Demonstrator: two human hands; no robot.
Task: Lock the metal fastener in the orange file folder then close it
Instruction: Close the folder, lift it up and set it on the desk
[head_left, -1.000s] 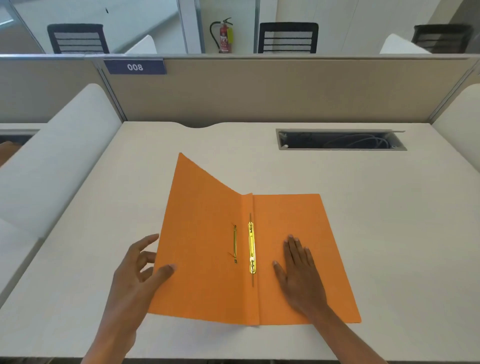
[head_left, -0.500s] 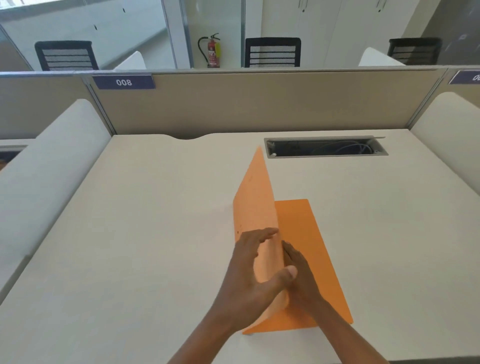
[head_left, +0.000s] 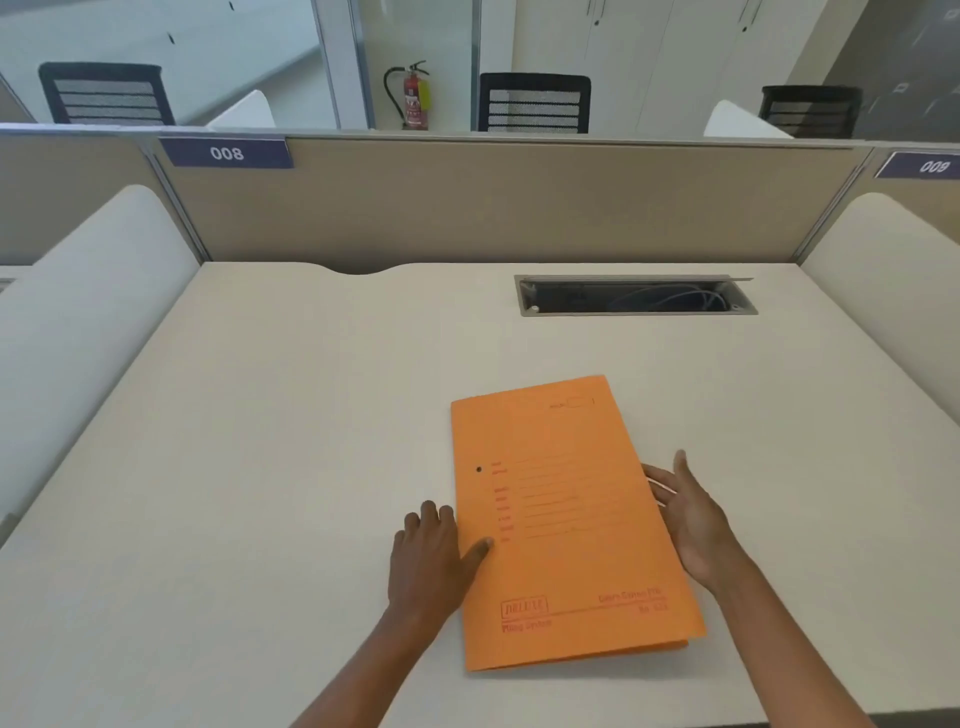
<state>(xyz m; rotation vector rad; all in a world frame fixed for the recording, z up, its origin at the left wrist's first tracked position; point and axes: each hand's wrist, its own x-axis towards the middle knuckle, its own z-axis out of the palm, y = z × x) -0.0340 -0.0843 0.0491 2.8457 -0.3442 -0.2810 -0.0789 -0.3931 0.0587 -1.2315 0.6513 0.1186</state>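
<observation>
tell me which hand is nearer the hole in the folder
Left. The left hand rests close by the hole, at the folder's left edge; the right hand is at its opposite edge.

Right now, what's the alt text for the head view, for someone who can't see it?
A closed orange file folder lies flat on a pale desk, printed cover up. The left hand rests at its left edge with the thumb on the cover; the right hand, open, is at its right edge. A cable slot sits in the desk behind.

The beige desk (head_left: 260, 467) carries a closed orange folder (head_left: 566, 519), lying flat.
</observation>
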